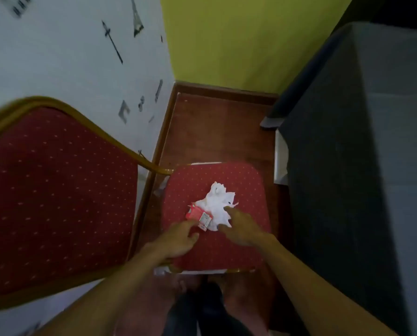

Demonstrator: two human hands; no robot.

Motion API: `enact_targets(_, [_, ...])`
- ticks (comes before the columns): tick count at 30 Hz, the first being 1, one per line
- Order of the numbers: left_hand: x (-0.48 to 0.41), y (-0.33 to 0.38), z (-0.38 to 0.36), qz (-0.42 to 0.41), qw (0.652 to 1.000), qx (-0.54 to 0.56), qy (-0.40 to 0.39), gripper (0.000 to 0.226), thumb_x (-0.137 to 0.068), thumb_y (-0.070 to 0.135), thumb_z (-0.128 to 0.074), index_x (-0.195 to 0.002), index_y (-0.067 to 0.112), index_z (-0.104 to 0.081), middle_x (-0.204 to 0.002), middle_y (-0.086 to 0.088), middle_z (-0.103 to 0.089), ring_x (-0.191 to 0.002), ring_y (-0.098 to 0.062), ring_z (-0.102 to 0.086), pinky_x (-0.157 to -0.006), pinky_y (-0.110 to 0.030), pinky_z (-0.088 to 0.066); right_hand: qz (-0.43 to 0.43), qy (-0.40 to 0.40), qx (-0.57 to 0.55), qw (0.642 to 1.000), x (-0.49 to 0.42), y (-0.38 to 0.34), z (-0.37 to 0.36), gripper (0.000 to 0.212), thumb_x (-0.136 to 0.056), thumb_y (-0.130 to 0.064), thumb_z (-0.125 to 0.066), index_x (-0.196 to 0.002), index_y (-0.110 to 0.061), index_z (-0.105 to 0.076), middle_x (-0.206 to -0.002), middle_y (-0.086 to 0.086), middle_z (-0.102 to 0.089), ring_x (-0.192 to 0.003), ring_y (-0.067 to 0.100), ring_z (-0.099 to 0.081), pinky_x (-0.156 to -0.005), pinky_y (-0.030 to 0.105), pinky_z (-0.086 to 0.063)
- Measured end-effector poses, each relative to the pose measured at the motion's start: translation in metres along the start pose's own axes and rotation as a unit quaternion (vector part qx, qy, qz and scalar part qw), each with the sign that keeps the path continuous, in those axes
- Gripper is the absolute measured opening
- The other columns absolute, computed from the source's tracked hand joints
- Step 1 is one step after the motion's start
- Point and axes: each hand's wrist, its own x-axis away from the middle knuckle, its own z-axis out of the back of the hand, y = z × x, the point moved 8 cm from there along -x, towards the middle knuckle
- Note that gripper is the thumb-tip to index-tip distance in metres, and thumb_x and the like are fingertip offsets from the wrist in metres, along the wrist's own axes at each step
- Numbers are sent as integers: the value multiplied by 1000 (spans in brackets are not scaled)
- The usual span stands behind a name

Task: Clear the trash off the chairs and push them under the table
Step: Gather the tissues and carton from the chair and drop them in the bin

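A red padded chair with a gold frame stands below me, its seat (pixel 241 187) dotted with a light pattern and its tall backrest (pixel 57 190) at the left. On the seat lie a crumpled white tissue (pixel 218 204) and a small red wrapper (pixel 199 214), touching each other. My left hand (pixel 178 238) hovers just below the wrapper with its fingers apart, fingertips almost at the wrapper's edge. My right hand (pixel 241 226) reaches over the tissue's lower right, index finger touching the paper. Neither hand holds anything.
A table under a dark cloth (pixel 348 166) fills the right side, close to the chair. A white wall (pixel 69 57) with black stickers rises on the left and a green wall (pixel 239 40) at the back. Brown floor (pixel 214 132) shows beyond the seat.
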Motion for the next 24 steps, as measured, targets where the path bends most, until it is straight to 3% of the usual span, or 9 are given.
enact_targets(2, [-24,-8,-8,-7,1000,20,9,46,-93,20,-56,-139,22,-55,-133,-6,-65,-121,-26,-62,-103,-30,-47,4,13,-1,1000,-32,5,-3,66,-99,-33,-57,-155,-10,-32,-157,13,-42,-138,32,-47,-111,41,-41])
enact_targets(6, [-72,-23,-11,-15,995,51,87,32,-87,8,-59,-119,12,-64,-116,-8,-69,-105,-26,-66,-91,-41,-54,13,61,10,998,-87,21,-15,69,-95,-33,-60,-156,-17,-31,-153,14,-41,-132,34,-50,-104,48,-48])
enact_targets(9, [-97,-44,-18,36,988,53,142,45,-88,11,-66,-131,7,-55,-132,-12,-58,-123,-29,-53,-105,-43,-45,2,56,38,998,-115,38,-37,78,-92,-41,-62,-158,-27,-24,-162,16,-27,-142,39,-37,-110,53,-42])
enact_targets(11, [-113,-50,-28,35,985,52,158,55,-88,15,-69,-137,5,-49,-137,-14,-52,-130,-32,-47,-109,-44,-40,-11,75,30,997,-128,54,-46,79,-87,-45,-63,-156,-31,-29,-160,17,-33,-141,41,-39,-109,56,-43])
enact_targets(16, [-125,-65,-48,78,984,49,155,96,-80,34,-79,-155,9,-24,-153,-14,-40,-142,-33,-35,-112,-46,-35,-7,194,-4,981,-115,69,-42,42,-86,-21,-70,-128,-15,-67,-116,10,-73,-104,30,-68,-86,38,-55])
enact_targets(20, [-112,-67,-55,57,975,7,214,89,-74,30,-84,-147,8,-39,-136,-14,-56,-124,-34,-48,-100,-45,-45,-39,240,-66,968,-94,81,-29,19,-93,-18,-63,-109,-16,-74,-91,2,-76,-80,22,-70,-66,27,-51])
enact_targets(22, [-106,-74,-56,58,969,35,237,81,-73,22,-85,-141,8,-45,-131,-14,-58,-120,-34,-51,-99,-45,-46,-41,254,-98,961,-86,85,-24,15,-94,-18,-63,-104,-16,-74,-80,-7,-70,-69,10,-63,-59,13,-43])
enact_targets(24, [-100,-81,-54,68,962,98,244,68,-75,14,-83,-135,10,-51,-125,-12,-60,-115,-31,-55,-97,-45,-49,-40,265,-131,954,-77,84,-16,14,-95,-17,-64,-104,-17,-74,-78,-11,-67,-70,5,-62,-61,10,-44])
